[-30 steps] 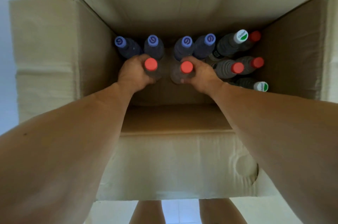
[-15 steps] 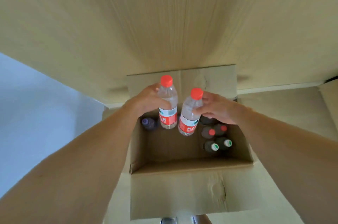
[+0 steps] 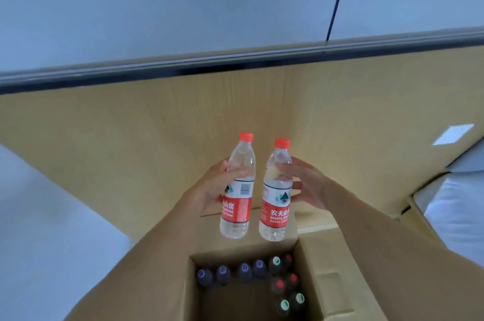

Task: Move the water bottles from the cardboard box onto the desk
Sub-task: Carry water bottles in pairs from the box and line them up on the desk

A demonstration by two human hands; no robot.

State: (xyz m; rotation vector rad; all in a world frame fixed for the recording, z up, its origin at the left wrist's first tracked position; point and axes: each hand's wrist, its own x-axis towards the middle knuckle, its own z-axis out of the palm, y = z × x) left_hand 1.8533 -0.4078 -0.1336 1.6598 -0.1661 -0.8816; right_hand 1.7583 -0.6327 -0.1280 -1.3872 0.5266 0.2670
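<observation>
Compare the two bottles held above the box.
The left bottle shows a barcode on its label; the right bottle shows a green mountain logo. The left hand wraps its bottle; the right hand holds its bottle with straighter fingers. Both are clear, red-capped, red-labelled, and near upright.

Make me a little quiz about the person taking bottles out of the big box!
1. True or false: both clear plastic water bottles with red caps, the left hand's and the right hand's, are held up above the open brown cardboard box.
2. What colour are the caps of the four dark bottles along the box's far wall?
A. purple
B. yellow
C. white
3. Fill in: the left hand and the right hand each hold ___ bottle.

Key
1. True
2. A
3. one
</observation>
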